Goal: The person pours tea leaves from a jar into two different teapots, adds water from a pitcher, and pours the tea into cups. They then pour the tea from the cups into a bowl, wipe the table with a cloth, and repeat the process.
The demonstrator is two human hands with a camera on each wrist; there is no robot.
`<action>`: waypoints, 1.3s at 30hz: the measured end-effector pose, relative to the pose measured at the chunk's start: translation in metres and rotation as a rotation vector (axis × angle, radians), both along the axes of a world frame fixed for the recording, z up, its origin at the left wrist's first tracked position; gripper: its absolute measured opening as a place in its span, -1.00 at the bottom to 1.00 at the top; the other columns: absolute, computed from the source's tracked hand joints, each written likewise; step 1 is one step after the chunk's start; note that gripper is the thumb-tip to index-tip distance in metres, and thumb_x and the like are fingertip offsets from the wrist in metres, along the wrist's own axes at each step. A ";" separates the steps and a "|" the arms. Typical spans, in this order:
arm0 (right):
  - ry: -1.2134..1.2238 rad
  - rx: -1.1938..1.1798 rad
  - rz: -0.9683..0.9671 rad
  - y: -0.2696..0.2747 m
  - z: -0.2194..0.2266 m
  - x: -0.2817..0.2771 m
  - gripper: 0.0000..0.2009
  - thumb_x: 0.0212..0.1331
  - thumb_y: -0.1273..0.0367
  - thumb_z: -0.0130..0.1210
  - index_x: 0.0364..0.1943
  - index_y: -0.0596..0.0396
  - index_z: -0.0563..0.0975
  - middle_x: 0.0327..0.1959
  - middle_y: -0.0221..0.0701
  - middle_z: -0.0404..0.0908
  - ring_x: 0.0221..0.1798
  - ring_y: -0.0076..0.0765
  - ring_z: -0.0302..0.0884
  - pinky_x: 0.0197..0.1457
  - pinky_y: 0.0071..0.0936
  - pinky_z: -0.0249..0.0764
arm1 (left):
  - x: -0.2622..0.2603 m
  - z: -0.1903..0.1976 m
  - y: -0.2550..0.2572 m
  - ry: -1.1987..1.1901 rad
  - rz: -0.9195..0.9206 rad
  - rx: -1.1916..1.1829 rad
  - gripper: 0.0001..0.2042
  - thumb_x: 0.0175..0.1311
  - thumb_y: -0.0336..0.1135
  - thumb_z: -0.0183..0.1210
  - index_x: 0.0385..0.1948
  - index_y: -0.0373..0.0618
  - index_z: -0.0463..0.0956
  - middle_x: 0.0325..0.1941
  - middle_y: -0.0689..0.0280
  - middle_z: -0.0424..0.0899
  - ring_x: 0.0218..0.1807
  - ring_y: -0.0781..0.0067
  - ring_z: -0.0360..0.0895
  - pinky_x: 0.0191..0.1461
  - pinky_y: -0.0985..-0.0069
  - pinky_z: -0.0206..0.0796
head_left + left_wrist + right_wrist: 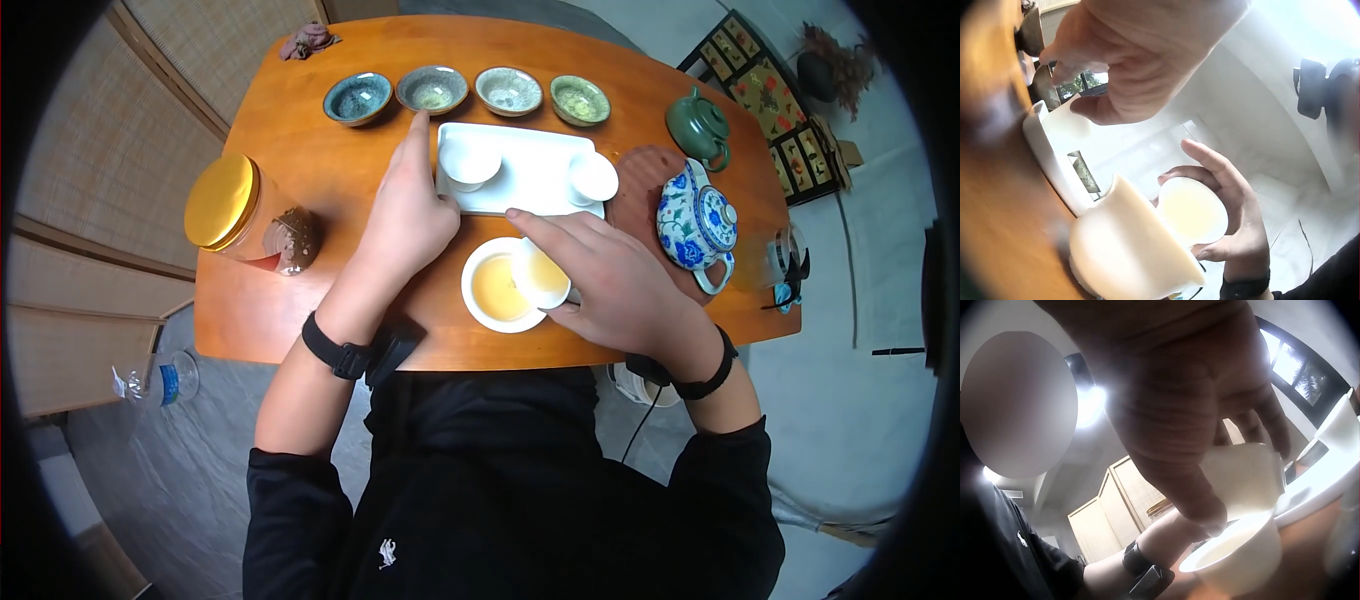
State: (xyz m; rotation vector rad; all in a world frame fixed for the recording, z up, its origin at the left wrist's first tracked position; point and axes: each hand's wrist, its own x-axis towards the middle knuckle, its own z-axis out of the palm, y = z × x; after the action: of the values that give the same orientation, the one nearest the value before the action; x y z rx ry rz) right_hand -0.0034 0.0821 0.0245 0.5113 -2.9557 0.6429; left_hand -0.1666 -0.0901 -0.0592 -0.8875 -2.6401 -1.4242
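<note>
My right hand grips a small white teacup with pale yellow tea in it, tilted over a white tea pitcher. The pitcher holds amber tea and has a pointed lip in the left wrist view. The right wrist view has the thumb against the cup's side. My left hand is at the left edge of the white tray, fingers extended forward and nothing held. On the tray stand a white cup at the left and another white cup at the right.
Several glazed bowls line the back. At the right are a blue-and-white teapot, a green teapot and a round brown board. A gold-lidded jar stands left. The wooden table's near edge adjoins the person's body.
</note>
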 end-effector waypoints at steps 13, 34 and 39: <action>0.010 0.173 0.015 -0.014 0.015 0.000 -0.27 -0.06 0.51 0.36 0.35 0.05 0.43 0.08 -0.24 0.63 0.09 -0.02 0.53 0.20 -0.15 0.46 | 0.035 0.016 -0.043 -0.006 0.050 0.143 -0.22 0.07 -0.65 0.08 0.48 -0.27 0.14 0.39 -0.09 0.45 0.48 0.08 0.37 0.53 0.26 0.19; 0.355 0.620 0.111 -0.047 0.044 0.013 -0.51 0.08 0.39 0.20 0.20 -0.01 0.57 0.04 -0.55 0.63 0.05 -0.36 0.49 0.09 -0.30 0.38 | 0.051 0.004 -0.054 -0.059 0.045 0.253 -0.28 0.05 -0.61 0.11 0.40 -0.36 0.21 0.33 -0.21 0.46 0.43 -0.14 0.39 0.49 0.20 0.24; 0.405 0.609 0.145 -0.045 0.036 0.012 -0.52 0.09 0.37 0.18 0.18 -0.01 0.58 0.03 -0.53 0.63 0.03 -0.40 0.51 0.09 -0.30 0.42 | 0.053 -0.001 -0.051 -0.097 0.033 0.246 -0.26 0.08 -0.61 0.12 0.44 -0.29 0.20 0.36 -0.09 0.49 0.47 0.09 0.39 0.53 0.28 0.19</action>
State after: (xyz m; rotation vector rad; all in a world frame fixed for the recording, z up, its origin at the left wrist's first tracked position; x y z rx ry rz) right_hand 0.0090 0.0372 0.0603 0.7881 -2.6845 -0.3482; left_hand -0.1140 -0.1407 -0.0605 -0.7647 -2.4558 -1.7762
